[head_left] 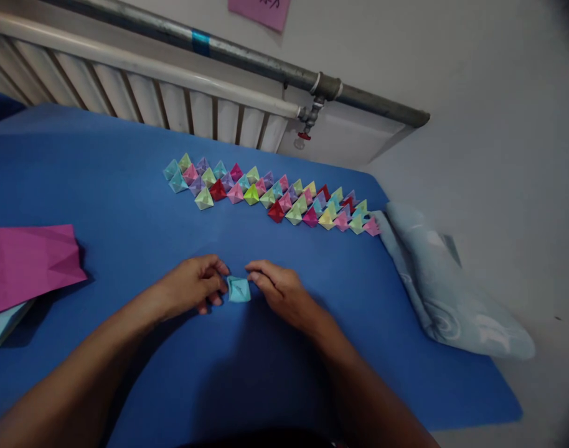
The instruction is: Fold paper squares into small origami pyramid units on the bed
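A small light-blue folded paper piece (pixel 239 290) is between my hands, low over the blue surface in front of me. At its left edge, the curled fingers of my left hand (pixel 195 283) hold its side. My right hand (pixel 279 289) pinches near its upper right corner, with thumb and index finger close together. Beyond my hands stand rows of small folded paper pieces (pixel 251 195) in pink, green, purple, red, yellow and blue, set closely side by side.
Pink paper sheets (pixel 30 264) lie at the left over light-blue paper (pixel 4 325). A folded pale blue-green cloth (pixel 446 292) rests along the right edge of the blue tabletop (pixel 139 373). Behind are a white radiator (pixel 177 111) and a metal pipe (pixel 256 62) with a red-handled valve (pixel 304 135).
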The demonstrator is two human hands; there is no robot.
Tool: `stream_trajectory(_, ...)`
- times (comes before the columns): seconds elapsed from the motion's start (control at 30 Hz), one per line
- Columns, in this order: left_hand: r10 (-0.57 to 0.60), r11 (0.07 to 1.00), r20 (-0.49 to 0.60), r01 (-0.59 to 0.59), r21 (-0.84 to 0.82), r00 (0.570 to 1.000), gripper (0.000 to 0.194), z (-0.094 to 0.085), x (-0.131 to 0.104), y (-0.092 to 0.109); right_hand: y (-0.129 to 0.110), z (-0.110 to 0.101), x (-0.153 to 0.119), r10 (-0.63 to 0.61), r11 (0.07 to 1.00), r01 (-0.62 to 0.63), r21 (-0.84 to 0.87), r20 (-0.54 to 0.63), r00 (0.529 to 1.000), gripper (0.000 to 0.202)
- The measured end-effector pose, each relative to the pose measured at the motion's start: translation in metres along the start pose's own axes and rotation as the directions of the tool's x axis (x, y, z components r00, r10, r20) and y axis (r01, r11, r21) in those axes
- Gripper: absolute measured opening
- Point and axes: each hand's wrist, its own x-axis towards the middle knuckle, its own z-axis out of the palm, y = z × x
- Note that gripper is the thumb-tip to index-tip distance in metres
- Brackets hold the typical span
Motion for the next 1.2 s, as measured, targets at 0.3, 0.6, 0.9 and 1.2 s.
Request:
stream_trajectory(0.3,0.107,0.931,-0.033,-0.089,0.353,0.994,0.019,-0.001,-0.001,-0.001,0.006,0.007,0.003,0.020,0.999,-0.026,-0.048,-0.114,0.993,0.010)
stream_trajectory(0.6,0.227,0.712,-0.136,-0.069,0.699,0.964,0.013,0.020,-0.003,0.003,0.001,0.022,0.006,-0.046,0.991,0.044,-0.130,-0.014,0.999,0.013)
stream_trajectory(0.9,0.342,0.605,-0.123,-0.118,0.787,0.932,0.013,0.028,0.003,-0.005,0.001,0.028,0.008,-0.038,0.968,0.024,-0.250,-0.053,0.998,0.014)
stream_trajectory(1.2,0.343,0.604,-0.186,-0.064,0.794,0.921,0.014,0.031,0.002,-0.004,-0.001,0.029,0.009,-0.030,0.954,0.011,-0.299,-0.062,0.998,0.014)
